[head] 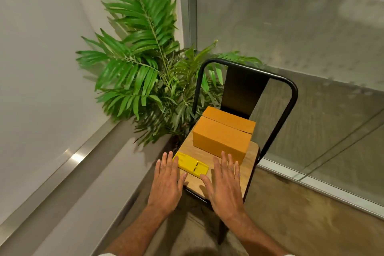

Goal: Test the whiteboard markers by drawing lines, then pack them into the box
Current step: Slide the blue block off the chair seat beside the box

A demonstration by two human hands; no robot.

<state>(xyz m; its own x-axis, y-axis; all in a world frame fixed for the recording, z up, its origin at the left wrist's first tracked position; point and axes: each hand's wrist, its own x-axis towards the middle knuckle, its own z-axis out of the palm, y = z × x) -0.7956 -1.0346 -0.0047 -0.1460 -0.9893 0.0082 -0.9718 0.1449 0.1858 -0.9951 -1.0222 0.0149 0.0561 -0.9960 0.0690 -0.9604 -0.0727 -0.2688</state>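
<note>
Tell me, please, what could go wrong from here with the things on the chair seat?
1. The yellow pack lies near the left front corner of the seat, right beside the left hand. A careless nudge might slide it off onto the floor.
2. The front box and the rear box take up much of the seat. Opening one with the right hand may shove the other, or the pack.

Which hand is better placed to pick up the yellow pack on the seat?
Probably the left. The left hand, open, overlaps one end of the yellow pack; the right hand, also open, reaches toward the box.
</note>
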